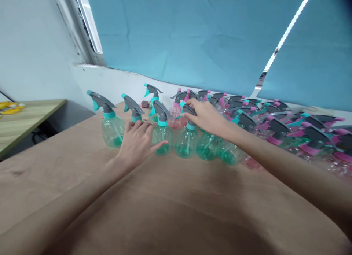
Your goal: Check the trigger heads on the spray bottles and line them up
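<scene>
Several clear teal spray bottles with grey trigger heads stand in a row on a brown table. My left hand rests open with fingers spread against two of them, covering one bottle's body and its thumb touching a second bottle. My right hand reaches further, its fingers closed on the grey trigger head of a teal bottle in the middle of the row. Another teal bottle stands alone at the left end.
Many more bottles with pink and teal collars crowd the table's right side, some lying down. Blue blinds and a white sill run behind. A lighter wooden desk with yellow items stands to the left.
</scene>
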Motion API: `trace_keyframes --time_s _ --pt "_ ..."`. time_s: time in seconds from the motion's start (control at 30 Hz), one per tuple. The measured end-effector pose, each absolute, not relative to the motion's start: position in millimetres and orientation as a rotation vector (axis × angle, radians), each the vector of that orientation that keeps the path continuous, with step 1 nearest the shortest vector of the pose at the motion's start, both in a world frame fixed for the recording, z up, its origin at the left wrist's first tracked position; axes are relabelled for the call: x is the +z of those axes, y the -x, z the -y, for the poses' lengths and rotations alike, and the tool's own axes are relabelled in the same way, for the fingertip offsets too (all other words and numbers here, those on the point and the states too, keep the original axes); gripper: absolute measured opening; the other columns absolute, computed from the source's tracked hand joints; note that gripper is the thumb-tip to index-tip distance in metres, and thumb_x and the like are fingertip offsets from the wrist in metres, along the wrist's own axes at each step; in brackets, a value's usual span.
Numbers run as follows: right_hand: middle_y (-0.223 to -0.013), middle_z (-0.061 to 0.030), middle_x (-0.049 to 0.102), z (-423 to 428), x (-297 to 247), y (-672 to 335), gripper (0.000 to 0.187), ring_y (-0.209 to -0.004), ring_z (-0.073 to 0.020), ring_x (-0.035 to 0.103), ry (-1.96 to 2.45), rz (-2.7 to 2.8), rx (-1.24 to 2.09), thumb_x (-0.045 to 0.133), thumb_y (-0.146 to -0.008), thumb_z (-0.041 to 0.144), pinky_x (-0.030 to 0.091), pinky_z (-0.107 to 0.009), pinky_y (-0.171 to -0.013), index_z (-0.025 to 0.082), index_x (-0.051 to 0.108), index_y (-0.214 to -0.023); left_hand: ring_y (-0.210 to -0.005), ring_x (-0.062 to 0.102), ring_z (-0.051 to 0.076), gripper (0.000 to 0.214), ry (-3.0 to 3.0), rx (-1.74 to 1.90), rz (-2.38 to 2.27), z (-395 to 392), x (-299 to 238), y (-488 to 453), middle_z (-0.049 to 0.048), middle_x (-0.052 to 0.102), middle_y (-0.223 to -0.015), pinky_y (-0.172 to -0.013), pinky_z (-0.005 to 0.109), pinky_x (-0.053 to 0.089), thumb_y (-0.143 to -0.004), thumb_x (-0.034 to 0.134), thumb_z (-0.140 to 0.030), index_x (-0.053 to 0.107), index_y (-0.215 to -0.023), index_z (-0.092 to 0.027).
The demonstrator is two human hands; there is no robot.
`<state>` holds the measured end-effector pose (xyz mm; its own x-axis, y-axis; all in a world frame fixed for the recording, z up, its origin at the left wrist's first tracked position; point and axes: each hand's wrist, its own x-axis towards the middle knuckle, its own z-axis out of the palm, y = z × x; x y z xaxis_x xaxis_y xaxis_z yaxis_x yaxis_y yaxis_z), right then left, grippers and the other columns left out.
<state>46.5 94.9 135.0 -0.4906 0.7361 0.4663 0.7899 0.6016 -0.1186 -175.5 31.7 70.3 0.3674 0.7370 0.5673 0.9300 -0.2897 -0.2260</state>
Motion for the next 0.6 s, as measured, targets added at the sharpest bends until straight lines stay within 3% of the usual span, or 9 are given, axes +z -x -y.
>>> trace_keyframes --time_s 0.1,0.3,0.4,0.5,0.6 --pt "-0.105 -0.0187 0.071 -83.0 136.9 -47.3 0.040 -0.098 -0.0318 0.065 1.169 2.364 -0.109 0.054 -0.091 0.029 0.046 -0.036 -0.074 0.005 0.055 -0.123 -0.100 0.058 0.039 0.056 2.073 -0.542 1.418 -14.5 72.5 170.7 0.0200 0.064 -0.107 -0.084 0.048 0.037 -0.095 0.048 -0.054 0.055 -0.123 -0.007" --pt "-0.093 -0.0128 0.072 -44.3 141.9 -53.0 0.037 -0.082 -0.0260 0.065 1.135 2.382 -0.079 0.056 -0.090 0.031 0.043 -0.033 -0.067 0.009 0.058 -0.120 -0.094 0.062 0.032 0.044 2.253 -0.690 1.309 25.4 62.7 142.7 0.0130 0.067 -0.103 -0.081 0.044 0.041 -0.097 0.043 -0.051 0.056 -0.118 -0.014" --pt "-0.075 -0.0070 0.068 -24.6 140.8 -62.0 0.040 -0.070 -0.0231 0.062 1.123 2.401 -0.079 0.057 -0.090 0.034 0.039 -0.031 -0.060 0.009 0.057 -0.121 -0.109 0.057 0.034 0.061 2.430 -0.756 1.436 34.7 46.8 122.8 0.0147 0.062 -0.117 -0.092 0.048 0.040 -0.094 0.042 -0.060 0.040 -0.135 -0.015" --pt "-0.069 -0.0042 0.065 -4.7 139.5 -74.8 0.040 -0.063 -0.0203 0.058 1.134 2.409 -0.063 0.056 -0.090 0.038 0.037 -0.030 -0.056 0.010 0.058 -0.118 -0.120 0.051 0.036 0.086 2.595 -0.864 1.545 40.9 33.1 101.2 0.0167 0.052 -0.134 -0.095 0.051 0.040 -0.083 0.056 -0.065 0.020 -0.146 -0.018" --pt "-0.063 -0.0008 0.060 15.0 140.5 -91.7 0.036 -0.058 -0.0181 0.055 1.173 2.411 -0.014 0.056 -0.090 0.039 0.035 -0.030 -0.054 0.013 0.059 -0.114 -0.122 0.050 0.036 0.087 2.751 -0.919 1.596 49.9 28.6 78.8 0.0157 0.047 -0.139 -0.094 0.052 0.042 -0.081 0.065 -0.056 0.019 -0.145 -0.022"
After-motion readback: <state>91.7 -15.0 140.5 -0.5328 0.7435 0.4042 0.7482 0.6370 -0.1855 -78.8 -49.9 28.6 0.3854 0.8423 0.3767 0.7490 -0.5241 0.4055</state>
